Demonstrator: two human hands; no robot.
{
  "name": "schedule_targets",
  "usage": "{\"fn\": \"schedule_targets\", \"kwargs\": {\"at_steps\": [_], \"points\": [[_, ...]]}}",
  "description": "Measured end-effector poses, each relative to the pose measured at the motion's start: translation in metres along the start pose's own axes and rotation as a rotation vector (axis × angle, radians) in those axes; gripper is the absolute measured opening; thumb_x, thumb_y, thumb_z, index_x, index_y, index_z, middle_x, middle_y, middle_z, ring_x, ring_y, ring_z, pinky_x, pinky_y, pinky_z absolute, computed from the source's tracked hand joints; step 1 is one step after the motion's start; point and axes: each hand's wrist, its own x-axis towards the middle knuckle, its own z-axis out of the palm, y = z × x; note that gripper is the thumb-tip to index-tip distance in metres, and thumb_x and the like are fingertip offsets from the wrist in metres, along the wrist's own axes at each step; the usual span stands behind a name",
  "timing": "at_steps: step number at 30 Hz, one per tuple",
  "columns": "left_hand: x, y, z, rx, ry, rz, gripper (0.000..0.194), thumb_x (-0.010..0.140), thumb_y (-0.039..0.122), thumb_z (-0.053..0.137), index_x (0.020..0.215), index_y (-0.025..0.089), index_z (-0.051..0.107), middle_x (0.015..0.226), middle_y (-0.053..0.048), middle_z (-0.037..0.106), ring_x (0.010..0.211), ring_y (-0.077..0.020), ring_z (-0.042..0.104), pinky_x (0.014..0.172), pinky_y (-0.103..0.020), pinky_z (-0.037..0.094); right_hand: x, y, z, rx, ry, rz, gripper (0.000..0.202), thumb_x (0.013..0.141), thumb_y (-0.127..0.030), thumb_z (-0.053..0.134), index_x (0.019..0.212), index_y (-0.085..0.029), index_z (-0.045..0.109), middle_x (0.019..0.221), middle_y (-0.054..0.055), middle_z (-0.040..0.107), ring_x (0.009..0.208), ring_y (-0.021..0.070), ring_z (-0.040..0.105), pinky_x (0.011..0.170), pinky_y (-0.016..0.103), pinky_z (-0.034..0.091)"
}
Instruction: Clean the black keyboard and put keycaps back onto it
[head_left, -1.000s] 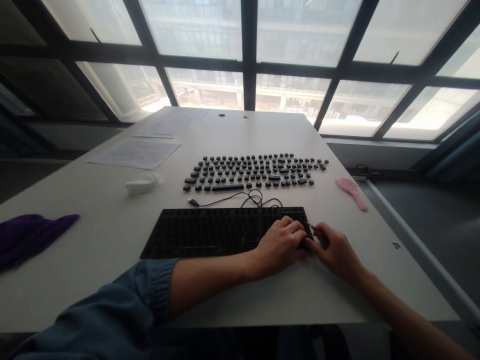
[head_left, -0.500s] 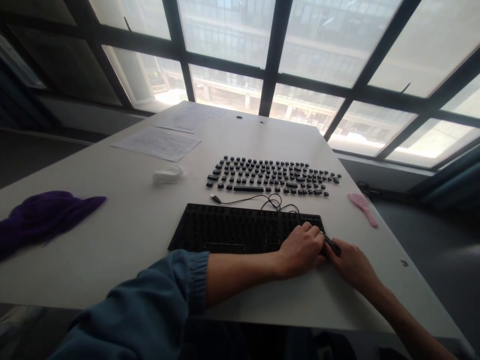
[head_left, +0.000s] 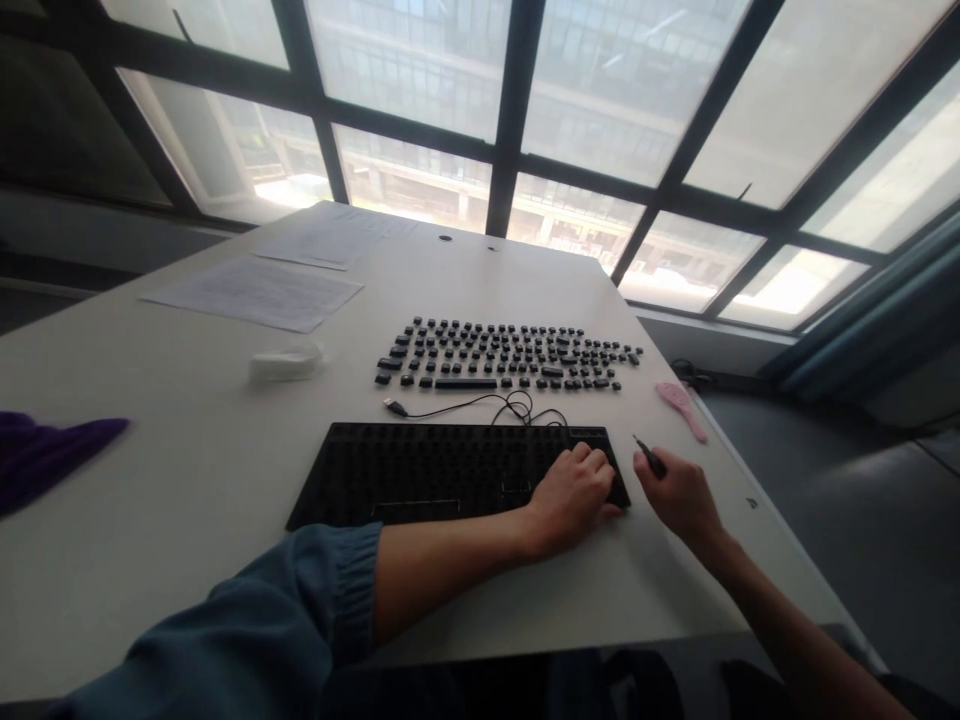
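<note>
From where I stood, with a clock dial centred on the keyboard and twelve towards the windows, both hands worked near three o'clock. The left hand [head_left: 572, 497] lay over the right end of the black keyboard [head_left: 420, 470], fingers bent and close together; I could not tell whether they pinched anything beneath. Just beside it, the right hand [head_left: 681, 492] was closed in a pinch around a slim dark tool [head_left: 655, 461], whose thin tip pointed towards ten or eleven o'clock, clear of the keyboard.

The keyboard sat flat on the white tabletop [head_left: 187, 560], its near edge partly behind the left forearm. Just beyond it, around twelve, a black cable [head_left: 457, 406] ran loosely, looped near one end, with a USB plug [head_left: 395, 408] at the other. Past that, between twelve and one, loose black keycaps [head_left: 466, 384] stood in rows. A pink hairbrush [head_left: 681, 408] lay near two, a white object [head_left: 286, 362] near ten, sheets of paper [head_left: 262, 290] towards eleven, and purple cloth [head_left: 56, 455] at nine.
</note>
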Motion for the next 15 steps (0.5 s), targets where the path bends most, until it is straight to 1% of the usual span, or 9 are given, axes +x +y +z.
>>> {"fn": "schedule_targets", "kwargs": {"at_steps": [2,3,4,6,8,11,13,15], "points": [[0.0,0.0,0.0,-0.007,-0.004,0.003,0.039,0.084,0.044,0.079,0.105,0.014,0.065,0.109,-0.009,0.064,0.105,-0.0271,0.054,0.088,-0.038,0.048,0.031,0.005,-0.006,0.002,0.029,0.08,0.045,0.096,-0.052,0.045,0.069,-0.02,0.062,0.063,0.008,0.065,0.06,0.0201,0.056,0.06,0.03,0.035],[0.0,-0.001,0.0,-0.011,-0.004,0.003,0.039,0.083,0.043,0.079,0.106,0.015,0.065,0.109,-0.009,0.064,0.105,-0.0269,0.054,0.088,-0.038,0.048,0.048,0.009,-0.007,-0.012,0.054,0.151,0.045,0.096,-0.051,0.046,0.072,-0.019,0.065,0.069,0.01,0.069,0.066,0.0215,0.059,0.063,0.03,0.037],[0.001,-0.001,0.001,-0.014,-0.001,0.003,0.039,0.083,0.043,0.08,0.106,0.015,0.065,0.109,-0.009,0.064,0.105,-0.0267,0.054,0.089,-0.038,0.048,0.067,0.013,-0.006,-0.023,0.065,0.184,0.044,0.096,-0.05,0.046,0.077,-0.017,0.068,0.077,0.013,0.072,0.073,0.0227,0.061,0.067,0.03,0.038],[0.001,-0.001,0.001,-0.012,0.005,0.0,0.039,0.082,0.042,0.081,0.105,0.015,0.065,0.109,-0.008,0.064,0.106,-0.0265,0.054,0.089,-0.038,0.048,0.102,0.021,0.003,-0.04,0.075,0.237,0.042,0.097,-0.044,0.045,0.086,-0.013,0.072,0.09,0.018,0.075,0.083,0.024,0.064,0.072,0.029,0.039],[0.001,-0.001,0.002,-0.003,0.005,-0.006,0.039,0.082,0.042,0.081,0.104,0.015,0.065,0.109,-0.008,0.064,0.105,-0.0267,0.054,0.088,-0.038,0.048,0.131,0.027,0.017,-0.047,0.043,0.284,0.04,0.096,-0.042,0.049,0.086,-0.011,0.074,0.088,0.019,0.076,0.083,0.0243,0.066,0.072,0.029,0.039],[0.001,-0.002,0.003,0.008,0.007,-0.007,0.04,0.081,0.045,0.081,0.102,0.015,0.065,0.109,-0.008,0.065,0.104,-0.027,0.055,0.087,-0.038,0.049,0.157,0.032,0.038,-0.052,-0.005,0.33,0.039,0.093,-0.042,0.056,0.086,-0.009,0.076,0.087,0.02,0.076,0.083,0.0248,0.068,0.069,0.029,0.038],[0.001,-0.002,0.004,0.016,0.014,0.0,0.04,0.081,0.046,0.081,0.101,0.015,0.065,0.108,-0.008,0.065,0.104,-0.027,0.055,0.087,-0.038,0.049,0.164,0.033,0.047,-0.055,-0.02,0.34,0.039,0.092,-0.043,0.058,0.089,-0.008,0.076,0.089,0.021,0.077,0.084,0.0253,0.069,0.068,0.028,0.039],[0.001,-0.002,0.006,0.03,0.027,0.009,0.041,0.081,0.046,0.081,0.101,0.015,0.065,0.106,-0.008,0.064,0.104,-0.027,0.055,0.086,-0.038,0.048,0.167,0.035,0.052,-0.061,-0.027,0.336,0.04,0.092,-0.045,0.06,0.093,-0.008,0.076,0.091,0.021,0.077,0.086,0.0255,0.07,0.069,0.028,0.039]]}}
